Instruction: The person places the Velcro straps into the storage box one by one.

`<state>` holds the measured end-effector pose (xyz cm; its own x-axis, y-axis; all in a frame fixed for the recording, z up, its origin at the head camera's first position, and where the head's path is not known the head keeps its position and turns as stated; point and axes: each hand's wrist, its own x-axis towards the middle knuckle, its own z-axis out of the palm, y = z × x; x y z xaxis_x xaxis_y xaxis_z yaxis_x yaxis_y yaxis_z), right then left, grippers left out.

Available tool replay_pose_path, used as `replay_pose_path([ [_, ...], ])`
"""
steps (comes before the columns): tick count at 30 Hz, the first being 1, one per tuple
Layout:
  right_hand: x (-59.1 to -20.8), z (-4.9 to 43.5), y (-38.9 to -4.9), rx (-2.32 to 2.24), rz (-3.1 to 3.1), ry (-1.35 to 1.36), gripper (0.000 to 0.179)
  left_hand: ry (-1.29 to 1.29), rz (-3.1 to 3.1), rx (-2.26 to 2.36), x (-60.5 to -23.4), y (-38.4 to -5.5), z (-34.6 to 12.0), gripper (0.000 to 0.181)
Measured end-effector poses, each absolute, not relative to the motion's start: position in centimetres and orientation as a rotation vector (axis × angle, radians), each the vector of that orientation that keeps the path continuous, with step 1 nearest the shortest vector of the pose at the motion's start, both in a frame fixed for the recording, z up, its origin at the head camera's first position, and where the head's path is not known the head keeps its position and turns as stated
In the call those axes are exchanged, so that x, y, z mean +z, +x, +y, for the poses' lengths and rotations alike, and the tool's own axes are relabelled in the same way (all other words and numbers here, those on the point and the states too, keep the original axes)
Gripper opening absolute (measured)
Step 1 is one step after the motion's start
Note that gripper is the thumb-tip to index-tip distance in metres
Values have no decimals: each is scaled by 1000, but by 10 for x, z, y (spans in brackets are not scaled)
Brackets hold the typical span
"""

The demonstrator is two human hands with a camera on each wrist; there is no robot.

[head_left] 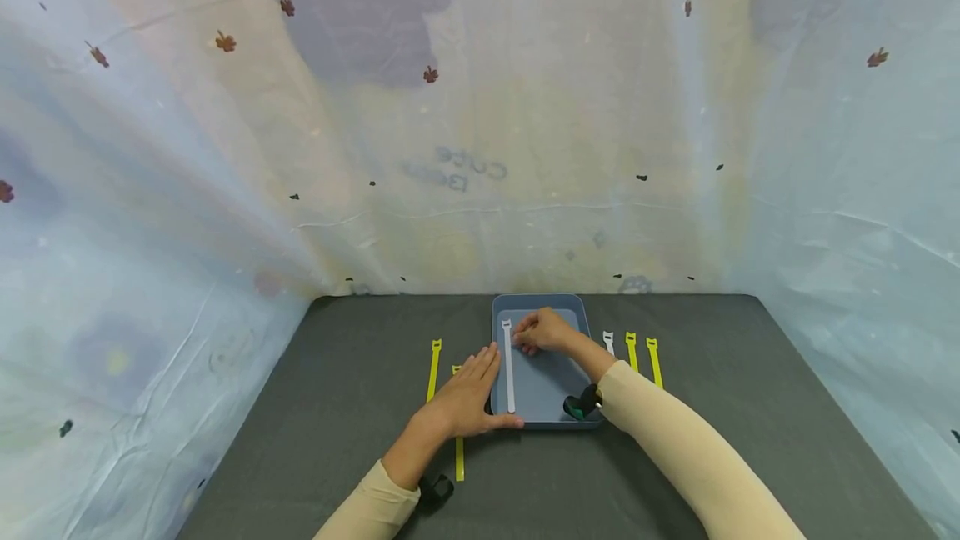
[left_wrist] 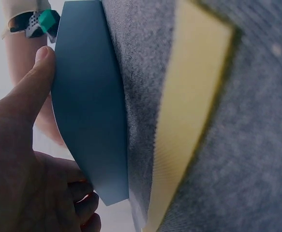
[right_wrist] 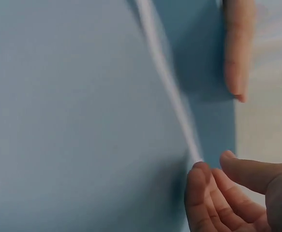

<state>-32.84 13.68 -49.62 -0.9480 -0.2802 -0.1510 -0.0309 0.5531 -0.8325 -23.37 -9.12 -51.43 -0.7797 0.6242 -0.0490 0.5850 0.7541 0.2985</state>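
Observation:
A white hook-and-loop cable tie point(head_left: 509, 369) lies lengthwise inside a blue-grey tray point(head_left: 551, 390), close to its left wall. My right hand point(head_left: 551, 330) is over the tray beside the tie's slotted head end. In the right wrist view its fingertips point(right_wrist: 197, 176) meet the end of the white tie point(right_wrist: 172, 92), while the thumb stands apart from them. My left hand point(head_left: 465, 398) rests against the tray's near left corner, fingers extended along the left rim and thumb along the front edge. The left wrist view shows that thumb touching the tray's outer wall point(left_wrist: 90, 96).
Left of the tray lie a yellow cable tie point(head_left: 434, 369) and another yellow tie point(head_left: 460, 461), partly under my left hand. To the right are a white tie point(head_left: 609, 342) and two yellow ties point(head_left: 632, 348), partly behind my right arm. Sheeting surrounds the dark table point(head_left: 360, 407).

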Motion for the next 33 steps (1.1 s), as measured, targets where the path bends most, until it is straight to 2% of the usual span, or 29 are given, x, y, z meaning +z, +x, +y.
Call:
replay_pose_path([
  [7, -473, 151, -316, -1365, 2509, -385, 27, 964, 2811, 390, -514, -234, -91, 122],
  [16, -460, 183, -298, -1367, 2597, -490, 27, 950, 2799, 412, -514, -233, -90, 123],
  [33, -457, 242, -259, -1356, 2774, -416, 28, 947, 2794, 430, -515, -232, -92, 122],
])
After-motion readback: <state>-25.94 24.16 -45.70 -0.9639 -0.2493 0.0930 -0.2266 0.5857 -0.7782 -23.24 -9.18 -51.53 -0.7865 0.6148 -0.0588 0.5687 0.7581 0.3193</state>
